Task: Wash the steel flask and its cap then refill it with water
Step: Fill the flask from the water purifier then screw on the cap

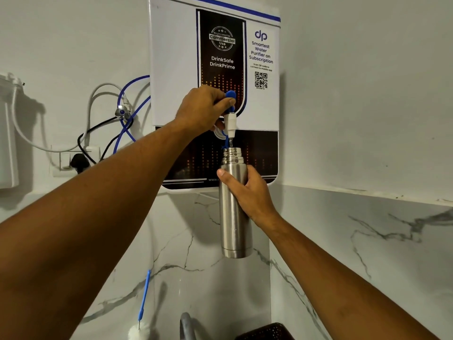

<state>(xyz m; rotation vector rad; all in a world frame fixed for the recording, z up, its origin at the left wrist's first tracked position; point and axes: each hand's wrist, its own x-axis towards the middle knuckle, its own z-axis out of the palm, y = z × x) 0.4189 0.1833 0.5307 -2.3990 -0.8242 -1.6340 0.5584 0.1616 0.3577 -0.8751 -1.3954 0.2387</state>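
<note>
Forearms reach up from the bottom corners of the view toward the wall-mounted water purifier (262, 106). The left hand (201, 109) has its fingers curled round the blue tap lever (230, 95), thumb along the top. The right hand (247, 192) wraps the upper body of the steel flask (232, 217), thumb across the front and fingers behind.

The flask hangs upright in the air, carried by nothing but that grip. Its open threaded mouth sits just under the white spout (231, 122) at the purifier's lower middle, and a thin stream of water (231, 143) runs into it.

By my reading the washing is over and the refill is under way (how full the flask is cannot be seen). The cap is not in view, so it is probably yet to go on. A bottle brush (143, 298) leans against the marble wall, near a sink faucet (186, 322) at the bottom edge of the view.
</note>
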